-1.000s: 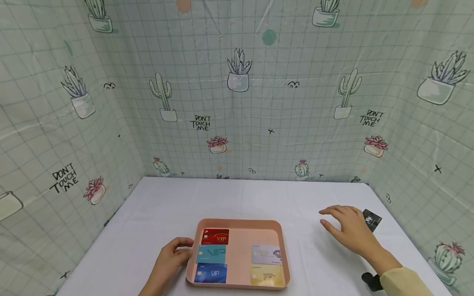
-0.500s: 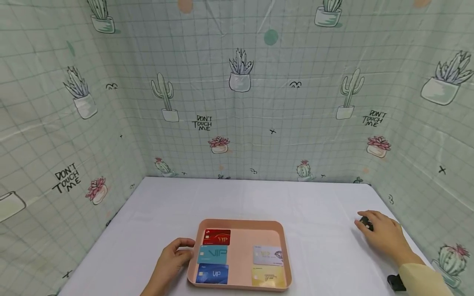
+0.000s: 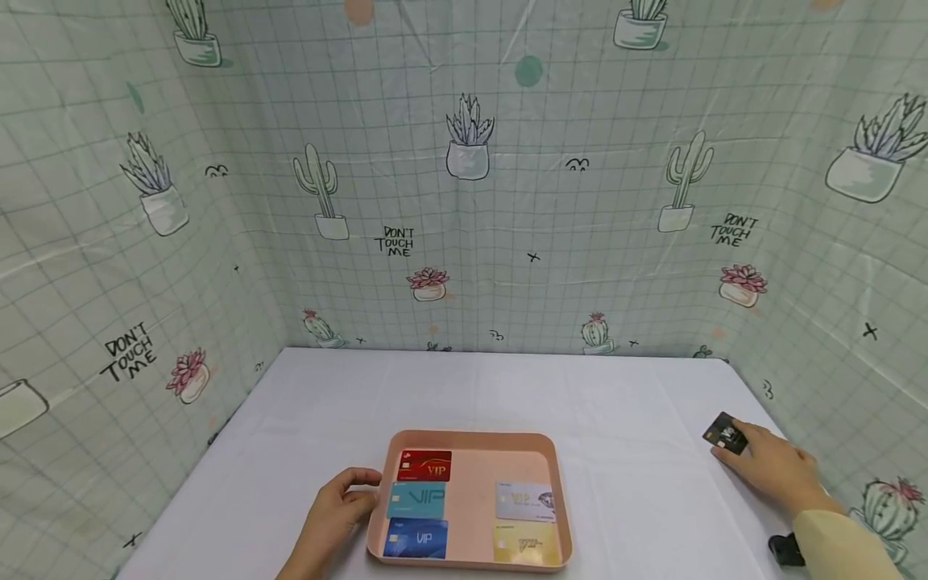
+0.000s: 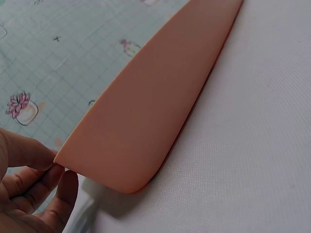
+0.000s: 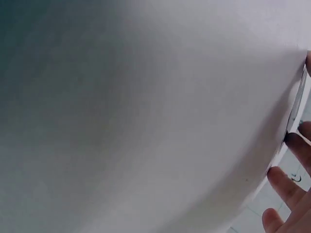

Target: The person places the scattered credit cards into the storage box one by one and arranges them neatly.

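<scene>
At the right side of the table, my right hand (image 3: 779, 467) grips a black card (image 3: 722, 432) by its near edge, index finger and thumb at opposite sides. The right wrist view shows only the fingers (image 5: 296, 145) at its right edge, with the card seen nearly edge-on and low over the white surface. My left hand (image 3: 329, 515) holds the left rim of a pink tray (image 3: 471, 439); up close, thumb and fingertips meet at the tray's corner (image 4: 131, 111). On the tray's left lie a red card (image 3: 424, 466), a teal card (image 3: 416, 500) and a blue card (image 3: 416, 538).
A silver-grey card (image 3: 525, 501) and a yellow card (image 3: 527, 542) lie at the tray's right side. White cloth covers the table (image 3: 623, 451). Cactus-printed curtain (image 3: 471, 225) encloses it at the back and both sides. A black wrist device (image 3: 786, 551) sits under the right sleeve.
My right hand has moved right onto the black card, which has turned and shows out past the fingertips. My left hand stays at the tray's rim.
</scene>
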`<state>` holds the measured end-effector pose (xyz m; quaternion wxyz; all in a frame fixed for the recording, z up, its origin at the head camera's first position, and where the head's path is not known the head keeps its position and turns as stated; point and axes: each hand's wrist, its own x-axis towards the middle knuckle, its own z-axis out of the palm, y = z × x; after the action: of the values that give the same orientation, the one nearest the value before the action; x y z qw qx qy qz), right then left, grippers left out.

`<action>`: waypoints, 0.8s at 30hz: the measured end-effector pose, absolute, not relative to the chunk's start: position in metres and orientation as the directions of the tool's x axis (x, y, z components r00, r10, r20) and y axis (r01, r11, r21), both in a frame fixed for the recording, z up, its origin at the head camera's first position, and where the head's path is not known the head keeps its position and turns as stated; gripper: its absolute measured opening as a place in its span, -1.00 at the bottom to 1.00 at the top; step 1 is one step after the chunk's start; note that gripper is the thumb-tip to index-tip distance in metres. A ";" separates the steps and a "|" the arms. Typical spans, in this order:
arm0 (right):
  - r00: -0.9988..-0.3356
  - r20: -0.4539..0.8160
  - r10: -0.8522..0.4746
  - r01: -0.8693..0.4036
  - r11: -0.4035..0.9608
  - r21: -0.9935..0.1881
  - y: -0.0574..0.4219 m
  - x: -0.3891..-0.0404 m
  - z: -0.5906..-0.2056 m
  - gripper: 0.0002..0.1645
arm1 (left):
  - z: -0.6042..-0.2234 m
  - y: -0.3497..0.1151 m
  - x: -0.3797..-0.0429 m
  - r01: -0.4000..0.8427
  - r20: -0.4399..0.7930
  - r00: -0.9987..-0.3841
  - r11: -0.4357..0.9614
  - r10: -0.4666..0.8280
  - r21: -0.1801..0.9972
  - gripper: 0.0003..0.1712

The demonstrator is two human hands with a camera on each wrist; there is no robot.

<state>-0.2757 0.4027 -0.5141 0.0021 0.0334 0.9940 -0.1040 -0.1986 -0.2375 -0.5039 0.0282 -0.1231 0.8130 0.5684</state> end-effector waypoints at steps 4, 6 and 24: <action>-0.997 -0.010 0.080 0.080 0.977 -0.198 0.403 -0.277 -0.511 0.16 | -0.504 -0.238 -0.199 -0.234 -0.187 -0.968 0.322 -0.169 0.918 -0.61; -0.995 -0.039 0.093 0.099 0.973 -0.209 0.402 -0.277 -0.506 0.20 | -0.503 -0.238 -0.198 -0.231 -0.186 -0.968 0.320 -0.168 0.919 -0.62; -0.980 -0.130 0.148 0.182 0.936 -0.300 0.414 -0.279 -0.504 0.39 | -0.501 -0.237 -0.196 -0.211 -0.166 -0.972 0.317 -0.163 0.924 -0.61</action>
<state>-0.2789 0.4139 -0.5043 0.0529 0.0840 0.9826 -0.1572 -0.1962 -0.2371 -0.5008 0.0210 -0.1155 0.8113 0.5728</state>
